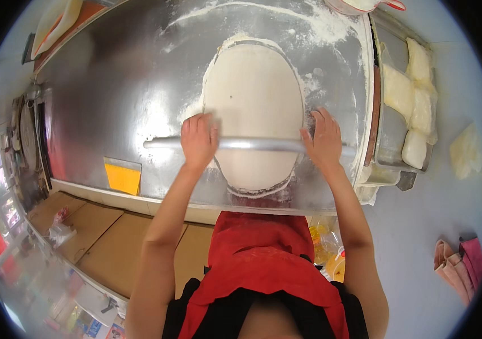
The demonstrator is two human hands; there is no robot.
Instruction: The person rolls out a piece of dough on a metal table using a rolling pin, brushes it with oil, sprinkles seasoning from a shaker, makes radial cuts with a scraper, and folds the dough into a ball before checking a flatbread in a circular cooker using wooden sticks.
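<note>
A large oval sheet of rolled dough lies on the floured metal worktop in front of me, with a small dark spot left of its middle. Across its lower part runs a long silver metal rolling pin. My left hand bears on the pin just beyond the dough's left edge, fingers pointing forward. On the other side, past the right edge, my right hand presses on the pin in the same way. The pin's left end sticks out past my left hand; its right end is blurred.
A yellow dough scraper lies at the worktop's front left. Right of the worktop, a metal tray holds several pale dough pieces. A red-handled container of flour stands at the back right. Flattened cardboard lies below left.
</note>
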